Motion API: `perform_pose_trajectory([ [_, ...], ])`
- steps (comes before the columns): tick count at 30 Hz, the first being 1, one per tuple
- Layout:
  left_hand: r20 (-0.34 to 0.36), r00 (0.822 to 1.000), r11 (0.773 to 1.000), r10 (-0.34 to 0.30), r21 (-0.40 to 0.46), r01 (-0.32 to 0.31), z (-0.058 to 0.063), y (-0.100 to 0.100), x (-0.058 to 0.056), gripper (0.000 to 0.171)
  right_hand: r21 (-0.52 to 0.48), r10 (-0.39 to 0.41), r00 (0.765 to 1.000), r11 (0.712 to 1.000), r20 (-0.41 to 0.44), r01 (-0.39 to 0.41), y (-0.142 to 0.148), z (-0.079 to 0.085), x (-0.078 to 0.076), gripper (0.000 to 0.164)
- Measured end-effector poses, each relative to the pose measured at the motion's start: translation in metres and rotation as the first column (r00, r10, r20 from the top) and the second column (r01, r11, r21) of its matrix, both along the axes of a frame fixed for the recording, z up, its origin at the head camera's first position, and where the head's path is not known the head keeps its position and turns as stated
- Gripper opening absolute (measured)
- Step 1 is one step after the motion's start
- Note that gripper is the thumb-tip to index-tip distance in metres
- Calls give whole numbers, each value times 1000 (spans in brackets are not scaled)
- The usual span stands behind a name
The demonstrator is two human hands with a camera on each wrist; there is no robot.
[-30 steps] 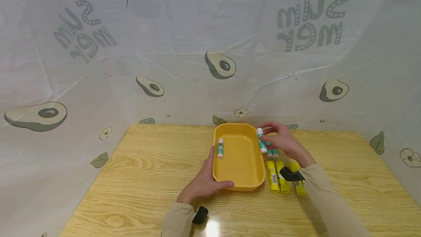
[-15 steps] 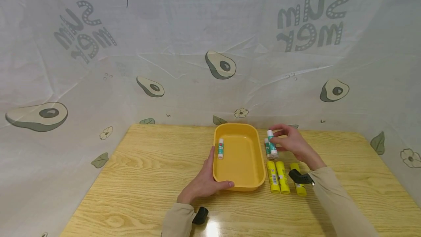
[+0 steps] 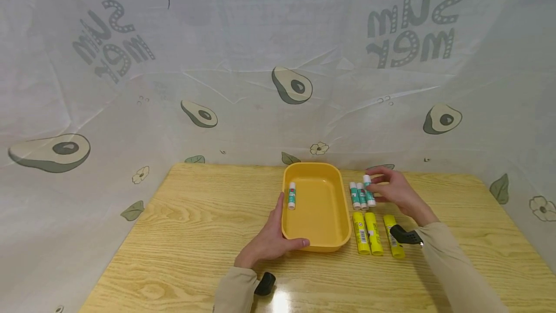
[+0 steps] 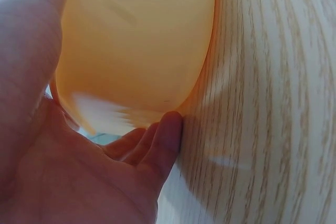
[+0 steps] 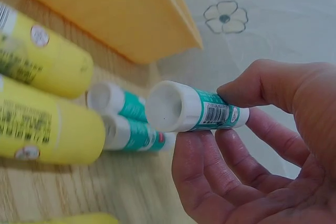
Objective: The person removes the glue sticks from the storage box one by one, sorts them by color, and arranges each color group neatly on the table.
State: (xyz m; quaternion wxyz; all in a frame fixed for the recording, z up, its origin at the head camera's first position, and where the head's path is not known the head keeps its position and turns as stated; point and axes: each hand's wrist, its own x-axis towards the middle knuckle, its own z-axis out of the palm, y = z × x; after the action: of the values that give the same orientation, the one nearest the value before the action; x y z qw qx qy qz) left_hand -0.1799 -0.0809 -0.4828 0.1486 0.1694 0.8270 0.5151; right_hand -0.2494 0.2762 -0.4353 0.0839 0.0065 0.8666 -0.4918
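In the head view, my right hand [image 3: 399,191] pinches a white and green glue stick [image 5: 212,113] between thumb and fingers. It is held just above the table, right beside two matching glue sticks [image 3: 354,196] lying side by side. In the right wrist view the held stick's white base end faces the camera. My left hand [image 3: 270,239] grips the near left corner of a yellow plastic tray [image 3: 319,211], its thumb along the near rim and its fingers along the left side. One more green and white glue stick [image 3: 292,196] lies inside the tray at the left.
Several larger yellow glue sticks lie on the wooden table [image 3: 200,226], nearer than the green ones. Two of these yellow glue sticks [image 3: 367,234] are close together, and another yellow stick [image 3: 394,236] lies further right under the wrist. A printed sheet [image 3: 243,129] hangs behind the table.
My right hand has moved right with the glue stick, away from the tray's right rim and past the two lying green sticks. The left hand and tray have stayed in place.
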Motion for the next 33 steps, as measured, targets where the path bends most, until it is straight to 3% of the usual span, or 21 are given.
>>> perform_pose_trajectory([
  [33,6,1000,1000,1,-7,-1,-1,0,0,132,87,-11,996,996,94,3,22,-28,-18,54],
])
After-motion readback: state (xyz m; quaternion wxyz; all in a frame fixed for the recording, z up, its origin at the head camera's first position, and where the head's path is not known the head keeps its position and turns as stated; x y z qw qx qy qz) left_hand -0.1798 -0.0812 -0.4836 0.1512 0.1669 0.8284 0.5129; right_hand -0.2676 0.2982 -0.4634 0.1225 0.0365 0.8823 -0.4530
